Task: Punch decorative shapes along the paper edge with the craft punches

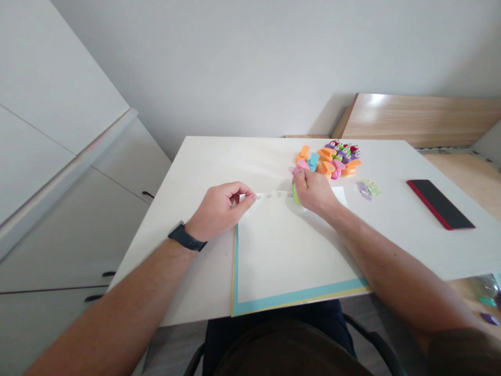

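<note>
A white sheet of paper (289, 250) lies in front of me over a light blue sheet (297, 297), with a yellow edge (276, 308) showing beneath. Small punched shapes (279, 195) run along the paper's far edge. My left hand (219, 211), wearing a dark wristband (187, 237), pinches that edge at its far left corner. My right hand (315, 192) is closed around a light green craft punch (295, 195) on the same edge, right of the punched shapes. Most of the punch is hidden by the fingers.
Several orange, pink and blue craft punches (324, 168) and red, green and purple ones with eyes (345, 151) cluster at the back. Purple and green paper cutouts (368, 189) lie right of them. A black and red flat case (440, 203) rests farther right on the white table (211, 162).
</note>
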The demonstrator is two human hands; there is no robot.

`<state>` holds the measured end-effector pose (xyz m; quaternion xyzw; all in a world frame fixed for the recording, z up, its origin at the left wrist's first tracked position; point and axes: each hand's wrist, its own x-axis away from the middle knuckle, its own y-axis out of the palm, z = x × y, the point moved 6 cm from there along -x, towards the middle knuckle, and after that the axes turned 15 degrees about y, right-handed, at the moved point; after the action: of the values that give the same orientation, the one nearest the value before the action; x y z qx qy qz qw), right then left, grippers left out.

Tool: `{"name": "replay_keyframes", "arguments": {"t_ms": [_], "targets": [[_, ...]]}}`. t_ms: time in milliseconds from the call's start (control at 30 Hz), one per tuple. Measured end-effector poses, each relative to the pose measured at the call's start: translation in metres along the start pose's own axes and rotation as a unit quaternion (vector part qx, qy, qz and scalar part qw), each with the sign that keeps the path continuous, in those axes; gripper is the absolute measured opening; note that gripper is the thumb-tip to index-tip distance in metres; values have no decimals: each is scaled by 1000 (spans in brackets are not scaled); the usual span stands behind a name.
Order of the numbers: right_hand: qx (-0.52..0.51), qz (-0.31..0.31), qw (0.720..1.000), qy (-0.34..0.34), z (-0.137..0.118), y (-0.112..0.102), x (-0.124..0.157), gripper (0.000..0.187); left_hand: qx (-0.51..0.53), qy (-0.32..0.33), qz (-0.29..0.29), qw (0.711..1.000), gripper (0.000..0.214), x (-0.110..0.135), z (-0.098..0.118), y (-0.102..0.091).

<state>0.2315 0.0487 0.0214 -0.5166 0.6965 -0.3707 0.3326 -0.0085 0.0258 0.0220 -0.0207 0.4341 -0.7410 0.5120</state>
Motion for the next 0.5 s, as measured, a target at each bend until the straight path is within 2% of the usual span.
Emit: {"name": "replay_keyframes", "arguments": {"t_ms": [500], "targets": [[-2, -2, 1000, -10, 1, 3, 0, 40, 7, 2, 1, 1000, 27, 1, 0, 0]]}}
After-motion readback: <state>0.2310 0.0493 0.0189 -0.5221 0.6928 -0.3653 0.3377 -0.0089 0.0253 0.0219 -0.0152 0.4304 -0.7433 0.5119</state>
